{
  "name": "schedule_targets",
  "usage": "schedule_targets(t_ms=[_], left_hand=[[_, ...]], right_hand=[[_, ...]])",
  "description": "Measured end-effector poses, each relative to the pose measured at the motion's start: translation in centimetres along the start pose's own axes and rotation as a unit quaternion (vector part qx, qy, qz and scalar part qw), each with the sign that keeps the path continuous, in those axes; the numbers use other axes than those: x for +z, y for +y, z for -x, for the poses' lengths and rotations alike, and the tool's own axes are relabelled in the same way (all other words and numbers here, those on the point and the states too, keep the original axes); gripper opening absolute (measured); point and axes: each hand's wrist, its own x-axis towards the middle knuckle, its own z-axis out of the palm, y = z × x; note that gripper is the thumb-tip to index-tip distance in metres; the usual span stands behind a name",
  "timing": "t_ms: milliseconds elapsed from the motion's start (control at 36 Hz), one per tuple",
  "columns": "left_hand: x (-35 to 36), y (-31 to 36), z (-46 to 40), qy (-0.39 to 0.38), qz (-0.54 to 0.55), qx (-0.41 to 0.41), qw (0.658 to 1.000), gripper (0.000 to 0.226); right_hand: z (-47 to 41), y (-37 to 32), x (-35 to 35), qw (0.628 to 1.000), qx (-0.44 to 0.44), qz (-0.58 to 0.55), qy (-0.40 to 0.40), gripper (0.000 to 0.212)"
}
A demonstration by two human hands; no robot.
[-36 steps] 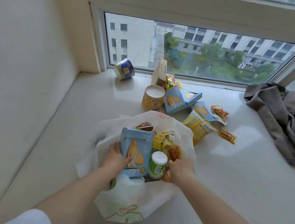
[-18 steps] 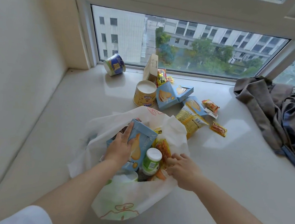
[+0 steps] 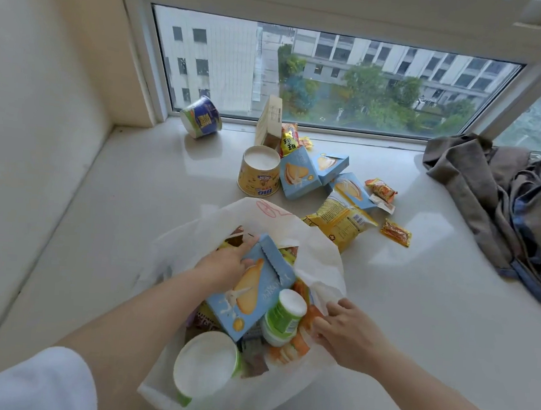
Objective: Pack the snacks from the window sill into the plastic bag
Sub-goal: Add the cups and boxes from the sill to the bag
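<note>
Your left hand (image 3: 225,266) grips the light-blue biscuit box (image 3: 252,292) inside the white plastic bag (image 3: 320,257) | right hand (image 3: 346,333) pinches its rim | roughly half packed; yellow tub (image 3: 258,174), more boxes wait on the sill (image 3: 134,194).

Home, window sill (image 3: 416,313), crumpled clothes (image 3: 505,204)

The plastic bag (image 3: 320,257) is thin, milky and matt, creased at its rim. Inside it lies a blue box (image 3: 253,287) of smooth cardboard with a torn, serrated flap. The window sill (image 3: 154,189) is pale polished stone — glossy enough to mirror the daylight. A yellow crisp packet (image 3: 342,223) and small sachets (image 3: 396,232) shine like foil; the grey garment (image 3: 477,188) is soft, rumpled cloth.
</note>
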Motion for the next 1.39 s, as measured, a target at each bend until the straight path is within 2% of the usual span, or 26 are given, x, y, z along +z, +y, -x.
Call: schedule_targets(t_ms=[28,83,167,222,333,444,500,556,639,722,778,833,944,1083,1139,1222,1306,1389], left_hand=[[0.5,0.1,0.1,-0.019,-0.017,-0.002,1.000,0.055],[2.0,0.1,0.3,-0.038,-0.058,-0.003,0.998,0.054],[4.0,0.2,0.6,0.003,-0.113,0.015,0.994,0.058],[4.5,0.3,0.5,0.037,-0.121,0.031,0.991,0.059],[4.4,0.1,0.2,0.057,-0.129,0.046,0.989,0.058],[4.0,0.7,0.3,0.081,-0.106,0.062,0.989,0.052],[3.8,1.1,0.5,0.108,-0.090,0.074,0.987,0.050],[3.4,1.7,0.6,0.137,-0.073,0.088,0.984,0.051],[2.8,2.8,0.6,0.185,-0.072,0.122,0.973,0.046],[1.6,3.9,-0.2,0.213,-0.062,0.144,0.964,0.042],[0.7,4.7,-1.0,0.220,-0.069,0.153,0.961,0.042],[-0.1,5.6,-2.0,0.222,-0.077,0.156,0.960,0.044],[-1.2,7.2,-4.3,0.212,-0.090,0.148,0.962,0.045],[-1.7,9.2,-7.6,0.194,-0.130,0.153,0.960,0.046],[-1.8,10.1,-9.4,0.186,-0.143,0.160,0.959,0.044],[-2.0,11.5,-12.6,0.170,-0.110,0.145,0.968,0.043],[-2.2,12.9,-16.1,0.139,-0.073,0.106,0.982,0.044],[-2.1,14.1,-19.4,0.093,-0.082,0.072,0.990,0.053]], right_hand=[[-0.1,0.0,0.1,1.000,0.020,-0.007,-0.006,0.025],[-0.6,0.3,0.0,0.995,0.091,-0.014,-0.036,0.039],[-1.0,1.0,-0.4,0.970,0.213,-0.013,-0.115,0.053],[-1.4,1.1,-0.7,0.952,0.272,-0.053,-0.128,0.060],[-2.3,2.2,-1.0,0.935,0.335,-0.050,-0.106,0.066],[-2.6,3.3,-1.6,0.915,0.375,-0.038,-0.147,0.064],[-2.5,3.8,-1.6,0.917,0.379,-0.031,-0.120,0.049],[-2.4,4.1,-1.8,0.929,0.368,-0.019,-0.044,0.016],[-2.6,4.5,-1.9,0.938,0.345,-0.025,0.030,0.029],[-3.3,5.2,-1.8,0.943,0.329,0.001,0.036,0.040],[-4.0,5.9,-1.9,0.941,0.339,-0.003,0.010,0.055],[-4.7,6.3,-1.7,0.946,0.324,-0.021,-0.025,0.060],[-5.5,7.0,1.1,0.954,0.256,-0.077,-0.136,0.047],[-6.2,7.8,4.3,0.905,0.224,-0.207,-0.295,0.034],[-6.7,8.8,4.8,0.883,0.245,-0.296,-0.271,0.036],[-7.3,11.1,5.7,0.840,0.326,-0.400,-0.167,0.043],[-7.8,14.4,6.8,0.791,0.410,-0.445,-0.089,0.038],[-8.1,18.2,8.4,0.768,0.464,-0.438,-0.061,0.031]])
